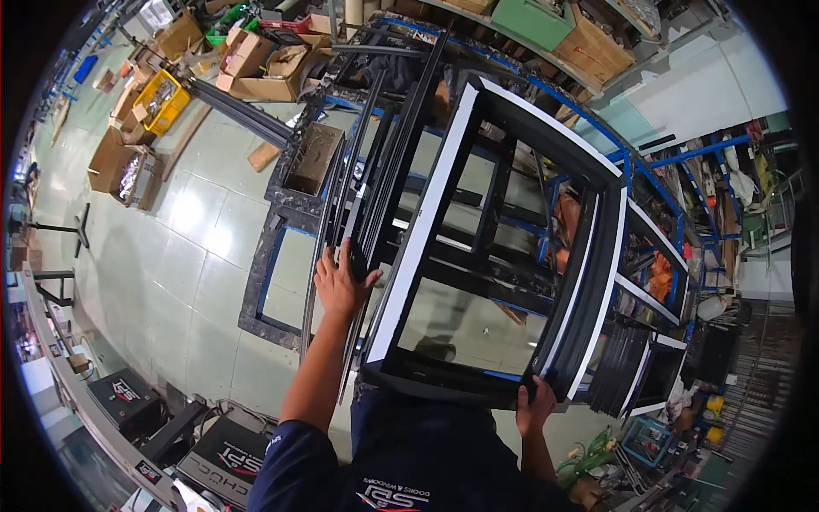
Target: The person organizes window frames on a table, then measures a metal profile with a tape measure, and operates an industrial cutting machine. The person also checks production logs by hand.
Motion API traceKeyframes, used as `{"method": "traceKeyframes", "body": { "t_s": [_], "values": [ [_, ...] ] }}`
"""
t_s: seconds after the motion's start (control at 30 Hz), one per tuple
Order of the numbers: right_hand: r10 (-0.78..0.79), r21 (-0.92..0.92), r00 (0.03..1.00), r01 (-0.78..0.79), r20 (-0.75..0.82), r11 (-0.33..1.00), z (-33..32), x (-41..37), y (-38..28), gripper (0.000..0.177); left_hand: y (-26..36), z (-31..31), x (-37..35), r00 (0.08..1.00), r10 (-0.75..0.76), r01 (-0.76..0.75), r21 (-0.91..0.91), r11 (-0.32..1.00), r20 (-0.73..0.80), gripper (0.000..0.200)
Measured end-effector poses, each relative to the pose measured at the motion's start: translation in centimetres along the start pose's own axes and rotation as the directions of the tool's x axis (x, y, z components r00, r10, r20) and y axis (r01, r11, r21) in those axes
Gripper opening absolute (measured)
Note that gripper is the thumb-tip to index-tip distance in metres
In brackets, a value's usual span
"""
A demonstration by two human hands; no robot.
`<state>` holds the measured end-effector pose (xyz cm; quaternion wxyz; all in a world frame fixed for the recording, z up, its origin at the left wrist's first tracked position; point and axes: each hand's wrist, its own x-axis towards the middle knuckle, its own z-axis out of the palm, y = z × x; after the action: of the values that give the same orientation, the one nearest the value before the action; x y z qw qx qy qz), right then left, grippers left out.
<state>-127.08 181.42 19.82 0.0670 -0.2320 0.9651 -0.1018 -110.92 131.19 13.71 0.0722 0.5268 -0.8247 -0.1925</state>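
My left hand (339, 284) rests on long dark metal profiles (375, 179), which lie side by side left of a large frame. Its fingers are spread, with the thumb out to the right. The black frame (426, 213) has white strips along its edges and lies across the work stand in front of my body. At the frame's near right corner, my right hand (536, 403) has its fingers over the black edge; the palm side is partly hidden.
A dark stand with blue edges (263, 290) supports the profiles. Cardboard boxes (132, 175) and a yellow crate (162, 102) are at the upper left. Black machine boxes (226, 461) stand at the lower left. More black-and-white frames (657, 371) are at the right.
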Motion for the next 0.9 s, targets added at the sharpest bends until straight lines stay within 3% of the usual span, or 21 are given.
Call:
{"method": "traceKeyframes", "body": {
  "t_s": [0.1,0.2,0.23,0.43,0.67,0.73,0.77,0.8,0.83,0.87,0.9],
  "values": [
    [0.072,-0.01,0.997,-0.072,0.04,0.997,0.2,-0.1,0.3,0.053,-1.2,2.0,0.3,0.986,-0.015,0.017,0.008,1.0,-0.165,0.061],
    [0.119,-0.007,0.99,-0.119,0.074,0.993,-0.2,0.1,-0.2,0.051,-3.1,2.6,1.7,0.985,-0.038,0.045,0.035,0.998,-0.17,0.054],
    [0.128,-0.011,0.989,-0.127,0.077,0.992,-0.2,0.1,-0.3,0.05,-3.2,1.8,1.8,0.983,-0.012,0.021,0.046,0.999,-0.185,0.043],
    [0.17,-0.047,0.982,-0.167,0.077,0.985,0.1,0.1,-0.4,0.046,-3.6,0.3,4.6,0.999,-0.032,0.029,0.121,0.992,0.021,0.036],
    [0.164,-0.013,0.984,-0.164,0.067,0.986,-0.3,0.5,-0.9,0.044,-6.2,1.6,5.5,0.993,-0.028,0.053,-0.231,0.972,0.113,0.037],
    [0.155,-0.036,0.986,-0.153,0.053,0.988,-0.5,0.6,-1.3,0.042,-6.3,0.7,5.6,0.967,-0.121,0.181,-0.272,0.945,0.223,0.036],
    [0.149,-0.048,0.988,-0.147,0.049,0.988,-0.6,0.6,-1.5,0.041,-6.2,0.3,5.6,0.959,-0.163,0.235,-0.334,0.913,0.23,0.035],
    [0.144,-0.042,0.989,-0.142,0.045,0.989,-0.7,0.5,-1.4,0.041,-6.2,0.3,6.2,0.98,-0.129,0.183,-0.45,0.874,0.149,0.035],
    [0.137,-0.036,0.99,-0.135,0.04,0.99,-0.7,0.5,-1.3,0.041,-6.5,0.0,6.2,0.899,-0.21,0.421,-0.631,0.651,0.384,0.036],
    [0.13,-0.027,0.991,-0.129,0.033,0.991,-0.6,0.6,-1.3,0.04,-7.1,-0.7,6.2,0.769,-0.199,0.634,-0.687,0.354,0.607,0.038],
    [0.125,-0.024,0.992,-0.124,0.033,0.992,-0.6,0.6,-1.3,0.04,-5.9,-2.2,5.8,0.783,-0.196,0.616,-0.694,0.372,0.59,0.037]
  ]
}}
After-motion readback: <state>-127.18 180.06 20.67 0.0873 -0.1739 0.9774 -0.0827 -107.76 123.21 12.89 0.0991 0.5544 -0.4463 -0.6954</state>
